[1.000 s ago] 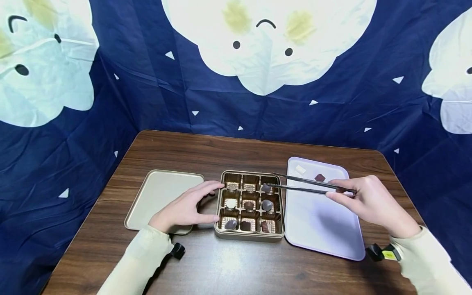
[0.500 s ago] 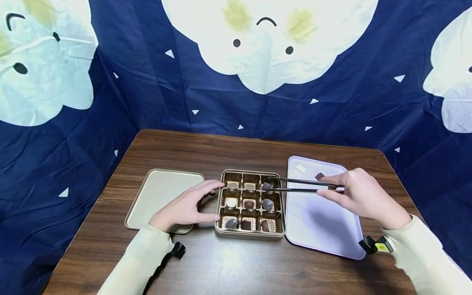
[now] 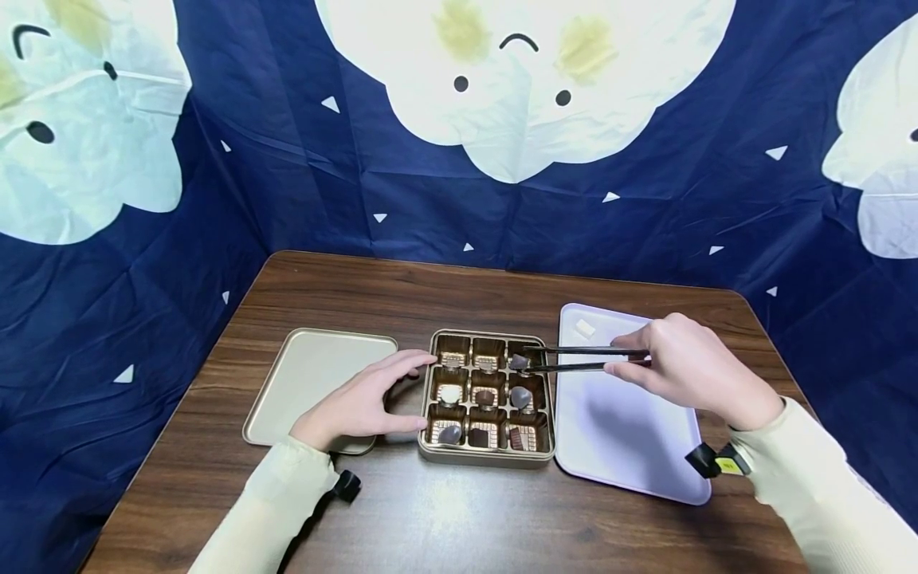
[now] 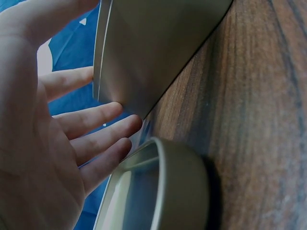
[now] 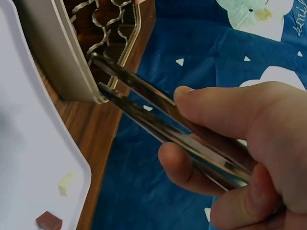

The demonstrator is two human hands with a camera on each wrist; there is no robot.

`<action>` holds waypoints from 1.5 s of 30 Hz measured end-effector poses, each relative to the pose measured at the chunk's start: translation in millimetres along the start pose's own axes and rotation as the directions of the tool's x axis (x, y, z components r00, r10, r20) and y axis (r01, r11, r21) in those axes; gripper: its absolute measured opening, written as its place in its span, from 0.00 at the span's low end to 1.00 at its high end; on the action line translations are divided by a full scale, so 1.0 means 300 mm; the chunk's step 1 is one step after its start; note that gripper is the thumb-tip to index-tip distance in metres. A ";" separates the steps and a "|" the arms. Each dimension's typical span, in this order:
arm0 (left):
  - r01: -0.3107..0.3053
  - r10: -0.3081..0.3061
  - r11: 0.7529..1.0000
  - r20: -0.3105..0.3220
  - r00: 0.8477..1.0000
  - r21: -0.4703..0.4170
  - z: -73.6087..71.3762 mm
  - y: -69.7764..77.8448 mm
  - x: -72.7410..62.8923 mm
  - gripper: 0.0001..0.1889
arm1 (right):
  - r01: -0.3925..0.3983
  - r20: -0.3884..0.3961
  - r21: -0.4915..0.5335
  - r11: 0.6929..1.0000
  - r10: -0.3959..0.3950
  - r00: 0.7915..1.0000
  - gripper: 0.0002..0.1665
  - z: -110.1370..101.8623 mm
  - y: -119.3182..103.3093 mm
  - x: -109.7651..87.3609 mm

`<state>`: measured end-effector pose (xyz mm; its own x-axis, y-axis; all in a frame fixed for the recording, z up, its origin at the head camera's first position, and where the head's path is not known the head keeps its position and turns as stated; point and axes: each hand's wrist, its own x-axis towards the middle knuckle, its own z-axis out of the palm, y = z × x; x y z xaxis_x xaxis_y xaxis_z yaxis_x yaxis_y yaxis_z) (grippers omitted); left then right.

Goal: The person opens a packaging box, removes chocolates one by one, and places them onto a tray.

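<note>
Right hand (image 3: 684, 368) had shifted leftward toward box (image 3: 488, 460), gripping dark tongs (image 3: 581, 350); tips sat inside box's far-right corner compartment, beside dark chocolate (image 3: 519, 363). Left hand (image 3: 362, 404), fingers extended, touched box's left side. Box stood on desk (image 3: 387, 518).

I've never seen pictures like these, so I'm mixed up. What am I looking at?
No robot here, just a person! The wide picture comes from a camera on the head; the other two come from cameras on the wrists. On the table sit a box of what look like chocolates, a pale purple tray and a flat gold piece, maybe the lid. The right hand holds tongs, their tips in the box's back right compartment. The left hand touches the box's side.
</note>
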<state>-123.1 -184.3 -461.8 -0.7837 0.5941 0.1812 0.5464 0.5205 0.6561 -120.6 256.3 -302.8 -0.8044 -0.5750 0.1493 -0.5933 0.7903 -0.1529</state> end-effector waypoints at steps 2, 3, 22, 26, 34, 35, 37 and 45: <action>-0.003 0.003 1.000 0.000 1.000 -0.002 -0.001 0.000 0.001 0.49 | -0.011 0.021 -0.003 1.000 0.011 1.000 0.15 -0.006 -0.012 0.011; -0.005 0.005 1.000 0.000 1.000 -0.002 -0.001 0.001 0.001 0.49 | -0.018 0.029 -0.007 1.000 0.019 0.999 0.16 -0.009 -0.018 0.015; 0.007 -0.007 1.000 0.004 1.000 0.005 -0.001 0.005 -0.006 0.49 | -0.034 0.120 -0.070 0.997 0.043 0.992 0.06 -0.019 -0.086 0.096; 0.004 -0.004 1.000 0.003 1.000 0.005 -0.003 0.004 -0.007 0.49 | -0.023 0.125 -0.089 0.996 0.034 0.992 0.12 -0.012 -0.099 0.106; -0.008 0.008 1.000 0.001 1.000 0.004 0.002 0.000 -0.003 0.48 | -0.043 0.140 -0.079 0.996 0.054 0.989 0.16 -0.003 -0.105 0.111; -0.009 0.009 1.000 0.001 1.000 0.004 0.003 -0.001 -0.003 0.48 | -0.049 0.142 -0.072 0.996 0.059 0.988 0.14 -0.002 -0.104 0.110; -0.008 0.008 1.000 -0.001 1.000 0.001 0.004 -0.002 -0.003 0.48 | -0.063 0.143 -0.056 0.996 0.070 0.987 0.11 0.000 -0.101 0.106; 0.003 -0.003 1.000 0.000 1.000 0.004 0.003 -0.003 -0.004 0.48 | -0.073 0.127 -0.021 0.997 0.076 0.989 0.09 0.007 -0.088 0.091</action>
<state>-122.4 -184.9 -463.1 -0.7854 0.5925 0.1791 0.5451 0.5249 0.6538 -127.2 219.3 -296.6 -0.8442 -0.5358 0.0119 -0.5318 0.8348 -0.1425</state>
